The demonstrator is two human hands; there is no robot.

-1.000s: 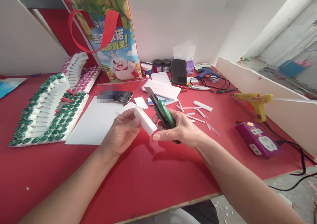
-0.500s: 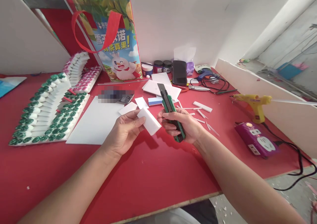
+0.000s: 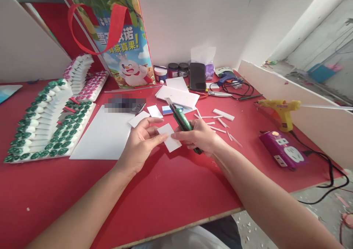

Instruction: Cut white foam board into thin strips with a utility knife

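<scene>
My left hand (image 3: pixel 140 143) pinches a small white foam board piece (image 3: pixel 169 138) by its left end, holding it flat just above the red table (image 3: pixel 165 197). My right hand (image 3: pixel 201 139) grips a green utility knife (image 3: pixel 180 119), its blade pointing up and to the left, and its forefinger touches the right side of the same white piece. Both hands meet near the middle of the table, in front of a large white foam sheet (image 3: pixel 103 135).
White offcuts and strips (image 3: pixel 223 114) lie behind the hands. A yellow glue gun (image 3: pixel 280 109) and purple power strip (image 3: pixel 281 150) sit right. A stepped foam model (image 3: pixel 52 124) with green dots stands left; a printed bag (image 3: pixel 121 43), paint jars (image 3: pixel 173 69), phone (image 3: pixel 197 76) and scissors (image 3: pixel 217 93) line the back.
The white piece has turned from edge-on to flat between my hands. My right hand swung the knife back to lean left and brought its forefinger onto the piece.
</scene>
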